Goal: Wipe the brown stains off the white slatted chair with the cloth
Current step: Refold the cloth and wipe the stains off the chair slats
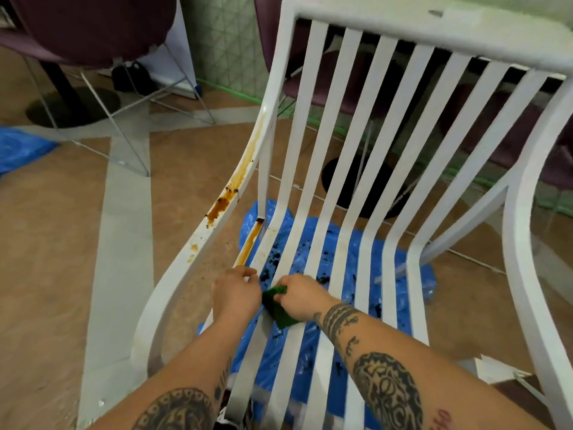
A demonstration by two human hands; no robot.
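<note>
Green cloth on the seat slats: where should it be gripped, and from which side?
Pinch the upper end of the green cloth, as the right hand does, coming from above and the right. It appears to lie flat along a seat slat, so its edges seem to overhang the gaps and fingers can get under; the left hand crowds its left side.

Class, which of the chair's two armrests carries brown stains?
The left armrest: brown streaks run down it, while the right armrest looks clean white.
</note>
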